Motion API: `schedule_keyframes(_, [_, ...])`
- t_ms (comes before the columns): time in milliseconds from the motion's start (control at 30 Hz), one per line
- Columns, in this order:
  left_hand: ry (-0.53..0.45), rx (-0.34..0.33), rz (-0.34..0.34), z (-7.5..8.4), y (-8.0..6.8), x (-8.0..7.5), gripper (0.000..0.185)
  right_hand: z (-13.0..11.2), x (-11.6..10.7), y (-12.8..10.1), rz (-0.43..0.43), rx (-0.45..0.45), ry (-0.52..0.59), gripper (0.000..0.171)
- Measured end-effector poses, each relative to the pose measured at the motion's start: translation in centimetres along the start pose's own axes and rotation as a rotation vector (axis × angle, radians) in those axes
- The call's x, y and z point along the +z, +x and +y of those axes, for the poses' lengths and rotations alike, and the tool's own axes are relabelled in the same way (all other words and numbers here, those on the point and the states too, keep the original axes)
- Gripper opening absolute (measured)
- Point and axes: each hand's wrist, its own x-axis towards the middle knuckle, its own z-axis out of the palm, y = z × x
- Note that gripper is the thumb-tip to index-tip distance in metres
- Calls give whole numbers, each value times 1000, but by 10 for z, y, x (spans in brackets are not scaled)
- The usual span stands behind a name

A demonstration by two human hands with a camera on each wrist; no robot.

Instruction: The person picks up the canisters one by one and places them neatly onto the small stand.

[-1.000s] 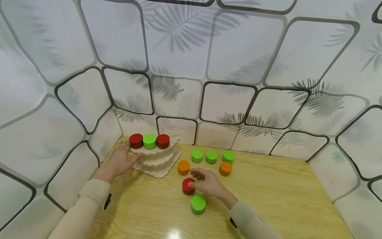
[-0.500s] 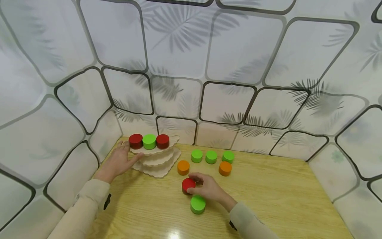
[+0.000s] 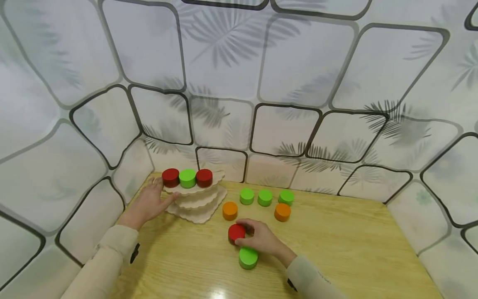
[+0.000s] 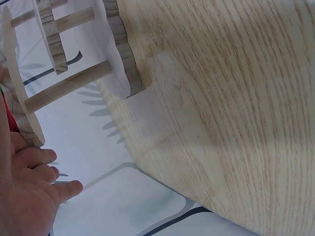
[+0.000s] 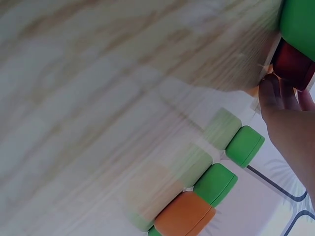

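Note:
A three-tier wooden stand (image 3: pixel 197 199) stands at the table's far left; its top tier carries a red, a green (image 3: pixel 187 177) and a red cylinder. My left hand (image 3: pixel 150 202) rests against the stand's left side with straight fingers; its fingers (image 4: pixel 37 172) show beside the stand's tiers (image 4: pixel 22 105) in the left wrist view. My right hand (image 3: pixel 257 237) curls round a red cylinder (image 3: pixel 235 233) on the table, thumb and fingers on its sides. A green cylinder (image 3: pixel 248 257) lies just in front of it. In the right wrist view the red cylinder (image 5: pixel 293 66) sits at my fingertips (image 5: pixel 272 96).
Three green cylinders (image 3: pixel 264 197) stand in a row behind my right hand, with two orange ones (image 3: pixel 230 210) (image 3: pixel 282 211) in front of them. Patterned walls close in the wooden table (image 3: pixel 336 249) at the back and both sides.
My right hand has dropped from hovering over the red cylinder and closed its fingers round it. The left hand and the stand have stayed put.

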Motion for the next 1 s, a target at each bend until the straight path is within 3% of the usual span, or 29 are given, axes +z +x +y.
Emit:
schedule_keyframes(533, [9, 7, 4, -2, 0, 0, 99, 0, 0, 2, 19, 4, -36, 64])
schedule_keyframes(1000, [5, 17, 19, 1, 0, 0, 97, -14, -13, 13, 77, -28, 5, 59])
